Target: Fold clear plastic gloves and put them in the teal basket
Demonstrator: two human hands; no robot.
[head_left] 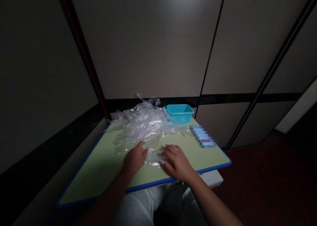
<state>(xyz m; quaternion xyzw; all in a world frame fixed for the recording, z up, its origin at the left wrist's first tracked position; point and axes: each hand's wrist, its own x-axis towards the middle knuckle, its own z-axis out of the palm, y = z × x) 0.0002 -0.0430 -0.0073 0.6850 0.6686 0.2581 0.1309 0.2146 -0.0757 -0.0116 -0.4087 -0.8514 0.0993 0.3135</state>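
A small clear plastic bag (153, 156) lies between my hands near the front of the table. My left hand (134, 159) is closed on the bag's left edge, the thumb and fingertips pinched together. At the bag's right side, my right hand (177, 162) rests with its fingers slightly bent and the thumb apart from them. Just beyond both hands spreads a loose heap of crumpled clear plastic bags (148, 120).
The yellow-green table (99, 166) has a blue rim. At its back stands a turquoise plastic basket (180, 113), touched by the heap's edge. A blurred pale-blue flat object (201, 136) lies at the right. Behind the table rise dark panels (153, 48).
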